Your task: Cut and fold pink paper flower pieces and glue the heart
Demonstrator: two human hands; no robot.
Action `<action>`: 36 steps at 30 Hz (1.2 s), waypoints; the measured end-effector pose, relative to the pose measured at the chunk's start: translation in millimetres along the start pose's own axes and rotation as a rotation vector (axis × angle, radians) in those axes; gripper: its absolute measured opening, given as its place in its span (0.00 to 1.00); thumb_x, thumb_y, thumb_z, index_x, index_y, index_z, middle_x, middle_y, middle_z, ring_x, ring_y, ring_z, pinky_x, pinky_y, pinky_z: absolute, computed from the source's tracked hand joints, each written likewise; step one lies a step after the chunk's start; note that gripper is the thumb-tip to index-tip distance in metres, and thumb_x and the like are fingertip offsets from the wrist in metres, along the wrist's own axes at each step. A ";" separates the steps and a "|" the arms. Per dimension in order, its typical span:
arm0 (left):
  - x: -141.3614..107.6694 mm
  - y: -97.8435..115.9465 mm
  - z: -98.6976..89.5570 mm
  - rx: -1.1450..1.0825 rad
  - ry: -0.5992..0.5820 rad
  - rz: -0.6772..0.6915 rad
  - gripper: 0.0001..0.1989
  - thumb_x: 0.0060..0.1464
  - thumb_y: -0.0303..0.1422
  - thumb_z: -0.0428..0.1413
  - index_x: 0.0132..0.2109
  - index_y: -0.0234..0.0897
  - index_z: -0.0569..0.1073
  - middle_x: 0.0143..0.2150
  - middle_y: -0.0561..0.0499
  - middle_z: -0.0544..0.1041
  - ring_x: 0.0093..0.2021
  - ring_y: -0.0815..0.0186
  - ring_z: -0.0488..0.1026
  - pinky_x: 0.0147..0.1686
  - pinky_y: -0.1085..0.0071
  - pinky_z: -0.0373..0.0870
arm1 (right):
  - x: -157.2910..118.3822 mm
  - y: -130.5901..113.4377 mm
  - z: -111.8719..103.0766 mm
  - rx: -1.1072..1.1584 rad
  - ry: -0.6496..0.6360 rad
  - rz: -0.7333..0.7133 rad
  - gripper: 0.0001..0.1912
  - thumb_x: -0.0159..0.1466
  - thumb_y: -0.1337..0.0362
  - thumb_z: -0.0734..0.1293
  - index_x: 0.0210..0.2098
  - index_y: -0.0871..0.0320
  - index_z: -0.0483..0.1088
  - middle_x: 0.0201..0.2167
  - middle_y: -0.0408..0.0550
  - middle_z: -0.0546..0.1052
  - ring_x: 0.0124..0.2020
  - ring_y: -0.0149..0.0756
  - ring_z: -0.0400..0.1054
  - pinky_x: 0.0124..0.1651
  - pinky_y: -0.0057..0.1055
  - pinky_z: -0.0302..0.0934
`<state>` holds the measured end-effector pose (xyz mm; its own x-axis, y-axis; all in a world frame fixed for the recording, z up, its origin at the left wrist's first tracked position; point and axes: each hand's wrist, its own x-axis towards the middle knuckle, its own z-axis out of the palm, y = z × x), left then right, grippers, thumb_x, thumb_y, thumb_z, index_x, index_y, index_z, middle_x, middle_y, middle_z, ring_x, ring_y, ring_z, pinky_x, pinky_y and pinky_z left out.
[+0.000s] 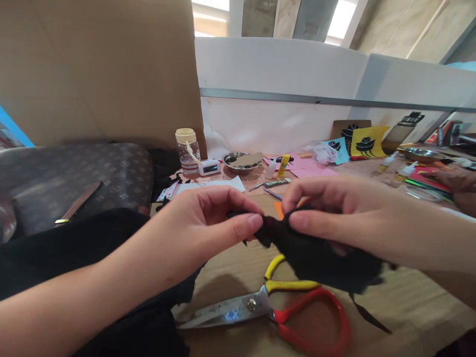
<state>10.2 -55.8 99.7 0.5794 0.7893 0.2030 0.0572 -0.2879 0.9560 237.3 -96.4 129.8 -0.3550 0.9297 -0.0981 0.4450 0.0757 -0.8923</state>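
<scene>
Between my two hands stretches a piece of black fabric (330, 263) with ragged edges. My left hand (219, 218) pinches its narrow left end between thumb and fingers. The thumb and curled fingers of my right hand (327, 203) grip it a little further right, and its wider part hangs below that hand. Under the fabric, scissors (256, 302) with one yellow and one red handle lie on the wooden table (223, 342), blades pointing left. A thin black strip (372, 315) lies to their right. More black cloth (141, 312) spreads beneath my left forearm.
Behind my hands stand a jar (188, 151), a metal bowl (241, 168) with cardboard on it, a white device (209, 167) and a glue stick (283, 166). Coloured paper with black cutouts (366, 144) leans at the back right. Another person's hand (461, 188) is at the right edge.
</scene>
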 end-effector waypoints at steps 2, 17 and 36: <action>4.2 -20.8 0.1 0.193 -0.014 -0.056 0.06 0.57 0.35 0.60 0.34 0.41 0.80 0.29 0.57 0.81 0.32 0.68 0.77 0.32 0.75 0.72 | 12.6 26.7 3.9 -0.105 -0.002 0.066 0.10 0.65 0.55 0.67 0.36 0.55 0.71 0.25 0.41 0.74 0.22 0.30 0.65 0.22 0.24 0.56; 37.6 -113.2 -14.2 0.903 -0.299 0.278 0.18 0.68 0.36 0.50 0.62 0.40 0.70 0.62 0.46 0.74 0.63 0.57 0.67 0.63 0.59 0.63 | 62.7 118.6 0.5 -0.098 -0.020 0.173 0.11 0.67 0.60 0.64 0.43 0.57 0.76 0.23 0.40 0.72 0.23 0.30 0.64 0.24 0.25 0.53; 22.1 -108.0 7.8 0.773 -0.138 0.193 0.16 0.63 0.27 0.53 0.57 0.41 0.70 0.43 0.51 0.79 0.46 0.60 0.73 0.50 0.62 0.69 | 49.7 107.1 8.5 0.107 -0.018 0.281 0.12 0.66 0.57 0.66 0.41 0.59 0.73 0.18 0.36 0.66 0.19 0.28 0.60 0.22 0.24 0.51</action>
<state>23.2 -11.5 -0.7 0.7290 0.6278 0.2728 0.4626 -0.7456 0.4797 260.3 -45.1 25.6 -0.2452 0.9024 -0.3544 0.4386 -0.2227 -0.8706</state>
